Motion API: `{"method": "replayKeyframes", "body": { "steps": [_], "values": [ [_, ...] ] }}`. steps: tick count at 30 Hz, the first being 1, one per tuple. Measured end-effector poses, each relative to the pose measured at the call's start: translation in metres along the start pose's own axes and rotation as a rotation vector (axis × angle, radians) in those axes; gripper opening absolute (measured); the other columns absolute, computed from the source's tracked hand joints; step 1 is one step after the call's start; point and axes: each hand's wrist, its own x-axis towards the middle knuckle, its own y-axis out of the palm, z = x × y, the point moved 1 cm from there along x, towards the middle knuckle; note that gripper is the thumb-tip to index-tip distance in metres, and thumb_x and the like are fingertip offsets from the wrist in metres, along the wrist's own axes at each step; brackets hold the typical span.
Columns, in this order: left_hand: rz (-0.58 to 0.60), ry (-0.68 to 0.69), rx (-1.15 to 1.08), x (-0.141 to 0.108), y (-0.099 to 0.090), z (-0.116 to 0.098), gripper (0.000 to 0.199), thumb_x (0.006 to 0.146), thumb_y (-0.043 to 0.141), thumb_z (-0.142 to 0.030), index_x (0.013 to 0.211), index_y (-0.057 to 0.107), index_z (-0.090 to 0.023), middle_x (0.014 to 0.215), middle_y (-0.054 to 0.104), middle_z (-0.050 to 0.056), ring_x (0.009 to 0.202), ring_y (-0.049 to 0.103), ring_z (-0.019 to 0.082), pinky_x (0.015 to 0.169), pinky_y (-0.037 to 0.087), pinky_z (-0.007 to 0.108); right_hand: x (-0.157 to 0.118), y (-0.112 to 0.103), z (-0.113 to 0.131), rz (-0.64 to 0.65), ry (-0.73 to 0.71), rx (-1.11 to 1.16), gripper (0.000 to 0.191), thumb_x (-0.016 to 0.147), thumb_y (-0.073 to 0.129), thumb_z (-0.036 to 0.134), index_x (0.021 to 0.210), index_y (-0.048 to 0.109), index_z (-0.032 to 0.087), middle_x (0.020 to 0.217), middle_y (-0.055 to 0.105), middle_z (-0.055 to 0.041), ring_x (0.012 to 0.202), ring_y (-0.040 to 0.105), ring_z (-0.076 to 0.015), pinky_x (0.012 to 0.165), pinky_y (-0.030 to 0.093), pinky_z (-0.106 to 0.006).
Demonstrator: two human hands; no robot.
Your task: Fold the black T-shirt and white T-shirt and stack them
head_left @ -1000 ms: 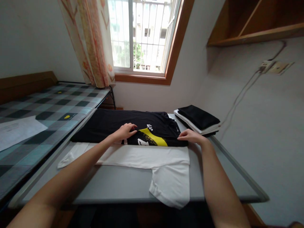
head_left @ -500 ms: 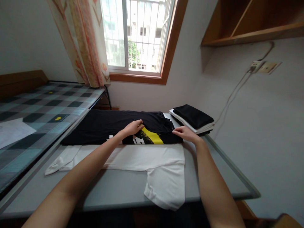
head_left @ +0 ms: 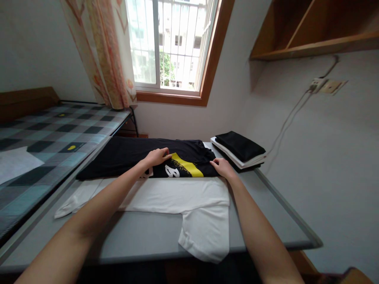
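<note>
Gray table (head_left: 142, 236), hands (head_left: 158, 156) on black shirt (head_left: 130, 152).

The single view looks forward and down from the person's head.

There's room between the hands (head_left: 156, 157); a folded stack (head_left: 240, 146) stands right.

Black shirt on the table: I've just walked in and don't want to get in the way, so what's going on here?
A person has both bare hands on the black shirt. The left hand pinches it beside the yellow print, and the right hand grips it near the neck end. A white shirt lies along its near side, partly over the table edge. Folded clothes sit stacked beyond the right hand.
</note>
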Motion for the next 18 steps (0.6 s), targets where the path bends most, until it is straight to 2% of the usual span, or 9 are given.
{"method": "replayKeyframes", "body": {
  "steps": [6, 10, 13, 15, 18],
  "values": [
    [0.11, -0.01, -0.188, -0.036, -0.028, 0.075, 0.051, 0.076, 0.053, -0.069, 0.076, 0.065, -0.02, 0.068, 0.064, 0.003, 0.065, 0.056, 0.017, 0.058, 0.04, 0.026, 0.001, 0.0, 0.0, 0.015, -0.004, -0.017, 0.028, 0.093, 0.052, 0.035, 0.093, 0.073, 0.016, 0.1, 0.074, -0.0127, 0.093, 0.067, -0.0227, 0.078, 0.043, -0.026],
    [0.192, -0.055, -0.286, -0.067, -0.054, 0.114, 0.054, 0.067, 0.059, -0.071, 0.075, 0.069, -0.019, 0.069, 0.065, 0.003, 0.067, 0.056, 0.018, 0.06, 0.043, 0.027, -0.006, -0.005, 0.008, 0.019, 0.016, -0.098, 0.028, 0.089, 0.055, 0.035, 0.099, 0.073, 0.017, 0.105, 0.072, -0.013, 0.098, 0.065, -0.0252, 0.082, 0.043, -0.031],
    [0.211, -0.096, -0.278, -0.087, -0.072, 0.138, 0.05, 0.062, 0.063, -0.068, 0.076, 0.07, -0.02, 0.074, 0.067, 0.003, 0.072, 0.058, 0.019, 0.066, 0.046, 0.028, -0.011, -0.008, 0.028, -0.065, 0.021, -0.248, 0.026, 0.087, 0.056, 0.034, 0.102, 0.073, 0.02, 0.112, 0.067, -0.0135, 0.107, 0.058, -0.0299, 0.089, 0.04, -0.038],
    [0.216, -0.14, -0.253, -0.097, -0.081, 0.151, 0.047, 0.06, 0.064, -0.066, 0.073, 0.069, -0.02, 0.073, 0.068, 0.003, 0.073, 0.059, 0.019, 0.069, 0.047, 0.028, -0.01, -0.004, 0.049, -0.105, -0.032, -0.263, 0.026, 0.089, 0.054, 0.034, 0.102, 0.073, 0.021, 0.113, 0.066, -0.0132, 0.11, 0.056, -0.0304, 0.092, 0.038, -0.041],
    [0.184, -0.195, -0.216, -0.104, -0.089, 0.161, 0.044, 0.062, 0.06, -0.063, 0.069, 0.068, -0.021, 0.071, 0.067, 0.002, 0.074, 0.059, 0.02, 0.069, 0.048, 0.028, 0.001, 0.012, 0.085, -0.057, -0.156, -0.169, 0.03, 0.093, 0.051, 0.041, 0.102, 0.072, 0.021, 0.112, 0.066, -0.0117, 0.107, 0.057, -0.0278, 0.092, 0.039, -0.039]
  ]
}}
